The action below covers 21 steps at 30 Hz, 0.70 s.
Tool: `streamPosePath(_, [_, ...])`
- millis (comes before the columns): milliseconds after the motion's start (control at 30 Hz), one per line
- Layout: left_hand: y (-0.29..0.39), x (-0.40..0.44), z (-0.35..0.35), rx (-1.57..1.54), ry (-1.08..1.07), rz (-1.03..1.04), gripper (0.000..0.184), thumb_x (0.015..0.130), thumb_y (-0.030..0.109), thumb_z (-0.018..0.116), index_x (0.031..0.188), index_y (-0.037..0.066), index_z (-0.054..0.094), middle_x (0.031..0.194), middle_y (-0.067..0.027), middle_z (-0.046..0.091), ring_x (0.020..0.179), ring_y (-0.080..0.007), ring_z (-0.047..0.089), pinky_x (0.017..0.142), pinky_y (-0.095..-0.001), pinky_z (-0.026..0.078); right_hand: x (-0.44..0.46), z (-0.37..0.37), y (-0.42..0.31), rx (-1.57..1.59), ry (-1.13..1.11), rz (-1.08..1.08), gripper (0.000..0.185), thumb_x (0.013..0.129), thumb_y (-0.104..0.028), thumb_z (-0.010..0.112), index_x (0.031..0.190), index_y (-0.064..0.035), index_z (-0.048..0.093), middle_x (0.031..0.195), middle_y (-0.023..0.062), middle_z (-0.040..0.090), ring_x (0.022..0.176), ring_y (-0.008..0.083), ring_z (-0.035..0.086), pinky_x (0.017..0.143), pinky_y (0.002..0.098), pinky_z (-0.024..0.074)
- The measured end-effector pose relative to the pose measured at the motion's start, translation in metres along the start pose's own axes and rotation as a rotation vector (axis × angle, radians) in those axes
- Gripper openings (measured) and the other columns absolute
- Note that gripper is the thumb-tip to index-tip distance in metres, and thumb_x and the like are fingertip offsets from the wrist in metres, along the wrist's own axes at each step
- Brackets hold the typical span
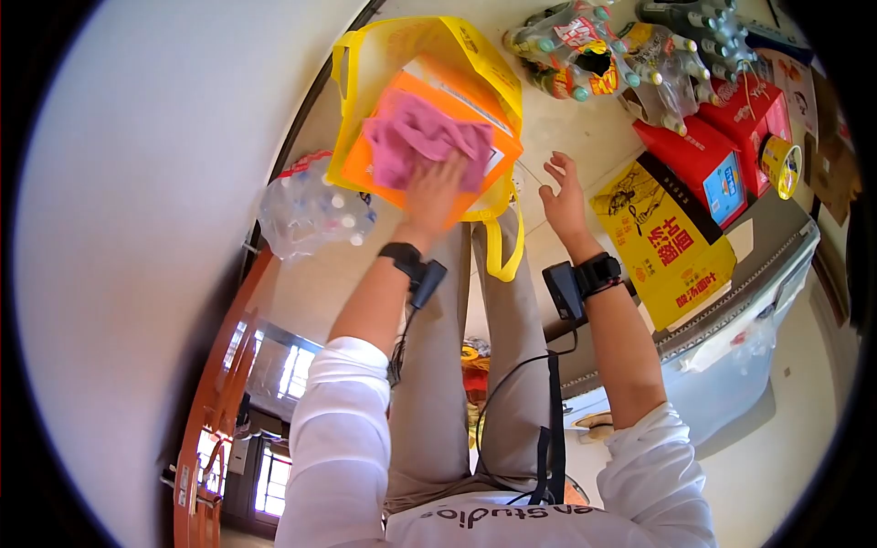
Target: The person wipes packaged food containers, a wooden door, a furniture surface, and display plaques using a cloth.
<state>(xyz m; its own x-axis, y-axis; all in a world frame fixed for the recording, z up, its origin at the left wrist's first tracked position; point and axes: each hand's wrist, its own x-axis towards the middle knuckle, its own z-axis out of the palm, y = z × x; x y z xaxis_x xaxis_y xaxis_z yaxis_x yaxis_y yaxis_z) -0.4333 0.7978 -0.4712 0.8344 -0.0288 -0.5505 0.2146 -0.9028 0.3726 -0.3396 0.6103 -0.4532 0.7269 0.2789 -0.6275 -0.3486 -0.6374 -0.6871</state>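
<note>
My left hand (436,194) presses on a crumpled pink cloth (411,128), its fingers over the cloth's near edge and partly sunk in it. Beneath the cloth is an orange box (438,78) with white edging, set in the mouth of a yellow bag (384,41). The bag's strap (508,260) hangs down on the near side. To the right of the bag, my right hand (566,196) is open in the air, fingers apart and slightly curled, touching nothing.
Packs of bottles (575,46) stand at the upper right. Nearby are red boxes (699,155), a yellow cup (781,166) and a flat yellow carton (662,242). A clear plastic bag (306,210) lies left of the yellow bag, beside the white wall (155,164).
</note>
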Motion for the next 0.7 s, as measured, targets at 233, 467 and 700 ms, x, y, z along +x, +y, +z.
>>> streamPosePath(233, [-0.070,0.006,-0.023,-0.031,0.364,-0.232,0.047,0.078,0.015,0.044,0.121,0.004,0.030,0.127,-0.0140,0.028,0.112,-0.0297,0.032,0.092,-0.0422,0.025,0.006,0.006,-0.009,0.022,-0.010,0.047,0.049,0.066,0.007,0.047,0.112,-0.0012,0.031,0.109,0.0163,0.041,0.102,0.0239,0.047,0.081,0.0292,0.0393])
streamPosePath(467, [-0.001,-0.022,0.018,-0.325,0.298,-0.502,0.055,0.072,0.000,0.046,0.122,-0.001,0.024,0.129,-0.0224,0.016,0.117,-0.0384,0.020,0.096,-0.0389,0.020,0.002,0.014,-0.010,0.033,-0.058,0.085,0.049,0.067,0.005,0.048,0.113,-0.0012,0.031,0.110,0.0173,0.041,0.100,0.0251,0.047,0.080,0.0297,0.0399])
streamPosePath(700, [0.082,-0.067,0.073,-0.870,-0.032,-0.191,0.045,0.073,0.002,0.044,0.117,0.002,0.035,0.117,-0.0195,0.036,0.105,-0.0335,0.040,0.086,-0.0356,0.035,-0.021,0.024,-0.005,0.039,-0.059,0.106,0.046,0.068,0.003,0.049,0.111,-0.0006,0.033,0.104,0.0164,0.044,0.092,0.0239,0.051,0.076,0.0282,0.0416])
